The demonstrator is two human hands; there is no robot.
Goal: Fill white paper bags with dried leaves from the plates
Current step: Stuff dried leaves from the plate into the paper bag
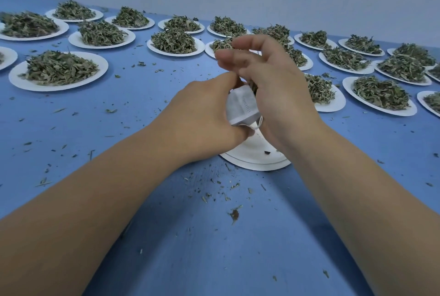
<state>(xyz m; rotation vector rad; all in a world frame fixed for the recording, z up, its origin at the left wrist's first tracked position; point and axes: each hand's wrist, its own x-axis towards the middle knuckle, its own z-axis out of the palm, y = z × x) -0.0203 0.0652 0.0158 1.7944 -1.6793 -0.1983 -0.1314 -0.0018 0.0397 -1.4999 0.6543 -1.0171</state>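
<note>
Left hand [204,115] grip wraps the white paper bag [241,107], holding it over the near-empty plate [257,162], likely to catch spills. Right hand [273,86] is at the bag mouth, fingers loosely bent; can't tell if it's pinching dried leaves [252,86]. Full plates [101,65] sit further back on the counter [214,248].

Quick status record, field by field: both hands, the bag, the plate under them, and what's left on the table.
white paper bag: held above the near plate, between both hands
left hand: grips the bag's side
right hand: at the bag's mouth; grip unclear
near plate: almost bare, a few crumbs
other plates: many, heaped with dried leaves
table: blue, scattered leaf bits
</note>
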